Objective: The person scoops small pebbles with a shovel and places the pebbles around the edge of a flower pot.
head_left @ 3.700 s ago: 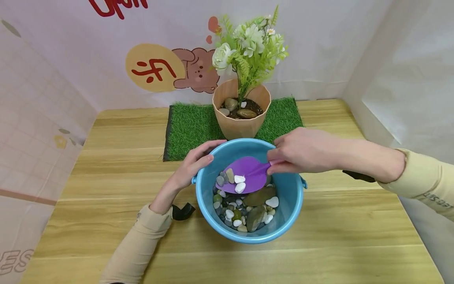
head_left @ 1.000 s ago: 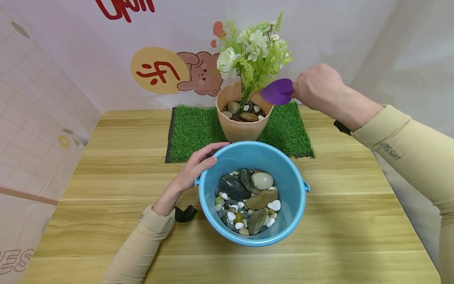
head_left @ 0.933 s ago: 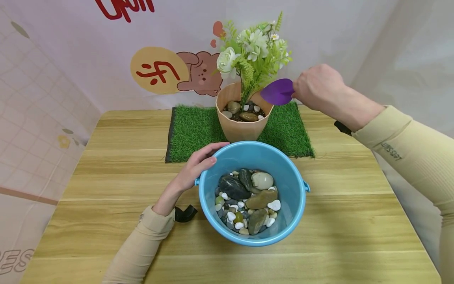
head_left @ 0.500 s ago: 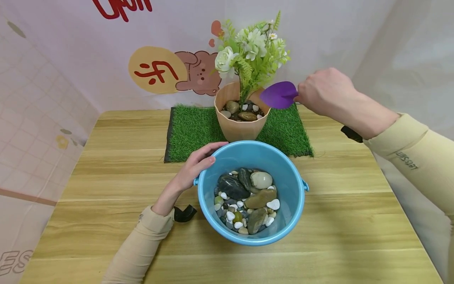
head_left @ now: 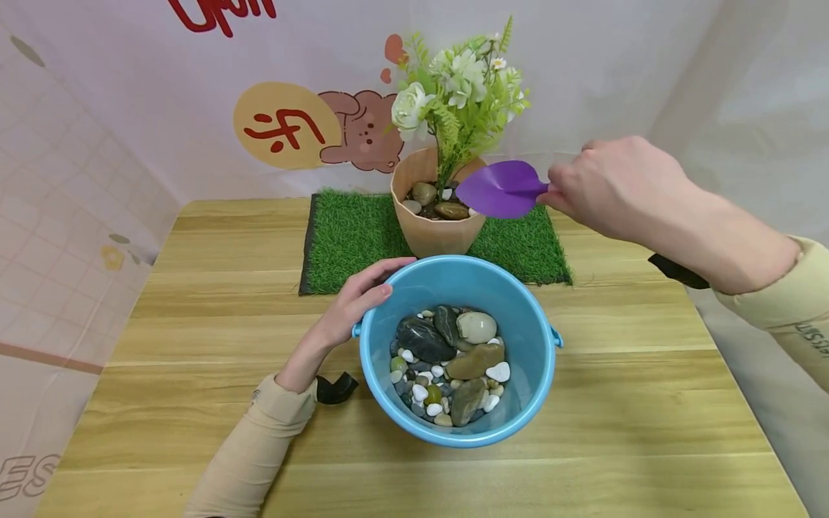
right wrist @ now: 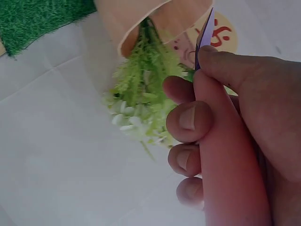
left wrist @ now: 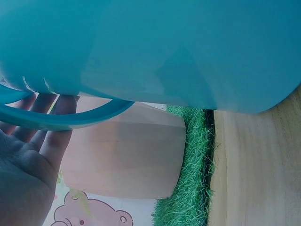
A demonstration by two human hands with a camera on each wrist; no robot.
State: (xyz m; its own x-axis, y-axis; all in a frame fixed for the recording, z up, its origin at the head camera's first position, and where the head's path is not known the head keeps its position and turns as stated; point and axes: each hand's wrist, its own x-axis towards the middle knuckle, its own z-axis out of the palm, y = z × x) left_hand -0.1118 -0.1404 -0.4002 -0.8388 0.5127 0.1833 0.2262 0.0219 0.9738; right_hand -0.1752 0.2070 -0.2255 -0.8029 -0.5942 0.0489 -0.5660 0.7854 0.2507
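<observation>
My right hand (head_left: 622, 188) grips the pink handle (right wrist: 225, 155) of a small shovel, fingers wrapped round it. The purple shovel blade (head_left: 504, 188), with nothing on it, is level with the right rim of the peach flowerpot (head_left: 437, 234). Soil, stones and pebbles lie in the pot around white flowers (head_left: 463, 75) with green leaves. My left hand (head_left: 346, 302) holds the blue bucket (head_left: 523, 360) at its left rim, thumb over the edge and fingers outside. In the left wrist view, the bucket's handle (left wrist: 70, 120) crosses those fingers. Large stones (head_left: 476, 360) and small pebbles cover the bucket's bottom.
The pot stands on a green artificial grass mat (head_left: 350, 241) at the back of the wooden table (head_left: 214, 309). A printed backdrop (head_left: 583, 86) rises behind it. The bucket is in front of the pot, close to it.
The shovel, loaded with pebbles over the bucket at first, went up to the pot, where more pebbles now lie. Since then it has dropped slightly, blade turned flatter. My left hand stays.
</observation>
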